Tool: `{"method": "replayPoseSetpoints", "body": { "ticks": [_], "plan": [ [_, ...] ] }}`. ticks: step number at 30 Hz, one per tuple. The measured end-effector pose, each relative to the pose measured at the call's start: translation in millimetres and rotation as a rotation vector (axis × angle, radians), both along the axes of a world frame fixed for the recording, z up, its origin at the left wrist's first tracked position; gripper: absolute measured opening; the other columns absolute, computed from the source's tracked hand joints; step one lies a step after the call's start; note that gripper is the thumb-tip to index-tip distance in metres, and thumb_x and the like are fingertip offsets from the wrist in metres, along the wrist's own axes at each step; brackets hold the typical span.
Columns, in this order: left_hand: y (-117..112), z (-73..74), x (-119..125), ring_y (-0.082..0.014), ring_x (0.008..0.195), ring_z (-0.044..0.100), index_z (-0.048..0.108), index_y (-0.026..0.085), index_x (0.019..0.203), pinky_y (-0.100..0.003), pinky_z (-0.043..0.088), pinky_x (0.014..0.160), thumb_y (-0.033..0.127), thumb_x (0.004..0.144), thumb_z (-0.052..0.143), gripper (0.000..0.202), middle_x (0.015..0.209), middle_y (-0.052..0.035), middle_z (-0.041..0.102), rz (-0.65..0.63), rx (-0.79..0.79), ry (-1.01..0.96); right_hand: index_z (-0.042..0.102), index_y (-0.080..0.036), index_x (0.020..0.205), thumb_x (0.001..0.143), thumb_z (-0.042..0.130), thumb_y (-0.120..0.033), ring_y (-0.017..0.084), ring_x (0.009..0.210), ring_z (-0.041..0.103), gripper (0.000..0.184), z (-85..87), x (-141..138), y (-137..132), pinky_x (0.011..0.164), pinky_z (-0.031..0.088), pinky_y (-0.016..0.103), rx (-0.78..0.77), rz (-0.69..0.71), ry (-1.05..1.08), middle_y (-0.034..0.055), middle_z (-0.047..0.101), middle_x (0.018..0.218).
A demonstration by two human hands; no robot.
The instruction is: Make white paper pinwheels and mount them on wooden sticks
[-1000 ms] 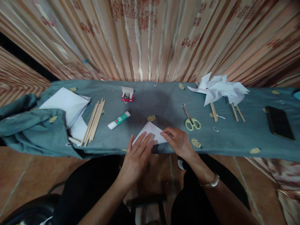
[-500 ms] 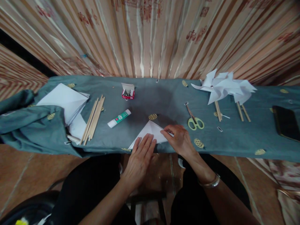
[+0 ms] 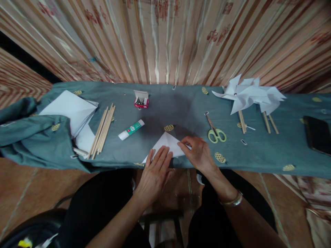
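A white sheet of paper (image 3: 167,139), folded into a triangle, lies at the front edge of the cloth-covered table with its peak pointing away from me. My left hand (image 3: 156,170) rests on its left part, fingers stretched out and flat. At the right side of the triangle, my right hand (image 3: 198,153) pinches the paper's edge between thumb and forefinger. The paper's lower left corner shows beside my left fingers. Scissors (image 3: 216,133) with light green handles lie to the right of my right hand, and a green and white glue stick (image 3: 131,129) lies beyond my left hand.
At the left are a stack of white paper (image 3: 68,108) and several wooden sticks (image 3: 102,132). A small red box (image 3: 141,100) of metal pins stands open at the back. White paper pinwheels (image 3: 245,93) on sticks and a black phone (image 3: 317,134) lie on the right.
My left thumb and fingers have shifted very slightly on the paper. The right hand keeps its pinch at the same edge; the view has moved a little.
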State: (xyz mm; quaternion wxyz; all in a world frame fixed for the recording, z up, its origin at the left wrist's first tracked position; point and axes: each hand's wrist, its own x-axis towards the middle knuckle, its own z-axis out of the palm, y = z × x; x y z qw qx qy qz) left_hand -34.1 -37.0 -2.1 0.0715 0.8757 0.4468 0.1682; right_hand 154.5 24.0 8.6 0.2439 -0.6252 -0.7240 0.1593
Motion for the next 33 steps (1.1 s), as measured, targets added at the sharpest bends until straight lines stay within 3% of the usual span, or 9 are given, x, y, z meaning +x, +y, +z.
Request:
{"method": "replayPoseSetpoints", "body": {
  "ticks": [21,24,29,33],
  "plan": [
    [2,-0.8,0,-0.0286,0.138,0.037,0.038,0.009,0.140,-0.056,0.022,0.114,0.025,0.093,0.045,0.050,0.145,-0.0170,0.046,0.009,-0.049,0.037,0.064,-0.021,0.073,0.086,0.059,-0.029,0.024,0.078,0.066,0.016,-0.3,-2,-1,0.083,0.045,0.038,0.035,0.000,-0.096,0.0047,0.071,0.075],
    [1,-1.7,0,-0.0285,0.138,0.036,0.038,0.008,0.140,-0.056,0.023,0.114,0.026,0.094,0.045,0.050,0.146,-0.0164,0.045,0.005,-0.037,0.045,0.066,-0.019,0.081,0.086,0.060,-0.034,0.025,0.080,0.065,0.017,-1.2,-1,-6,0.085,0.046,0.040,0.084,0.011,-0.114,0.0068,0.071,0.079],
    [-1,-4.7,-1,-0.0273,0.140,0.033,0.038,0.009,0.141,-0.054,0.021,0.115,0.025,0.094,0.044,0.051,0.147,-0.0160,0.043,0.001,-0.037,0.064,0.062,-0.013,0.110,0.084,0.061,-0.046,0.030,0.100,0.061,0.042,-5.1,-4,-19,0.089,0.045,0.044,0.163,0.049,-0.089,0.0142,0.069,0.105],
    [-2,-9.5,-2,-0.0272,0.142,0.029,0.038,0.008,0.141,-0.052,0.021,0.116,0.025,0.092,0.046,0.053,0.149,-0.0166,0.040,-0.006,-0.016,0.085,0.056,-0.009,0.120,0.087,0.057,-0.046,0.033,0.110,0.054,0.050,-10.3,-9,-27,0.092,0.044,0.047,0.157,0.068,-0.087,0.0185,0.062,0.118]
  ]
}}
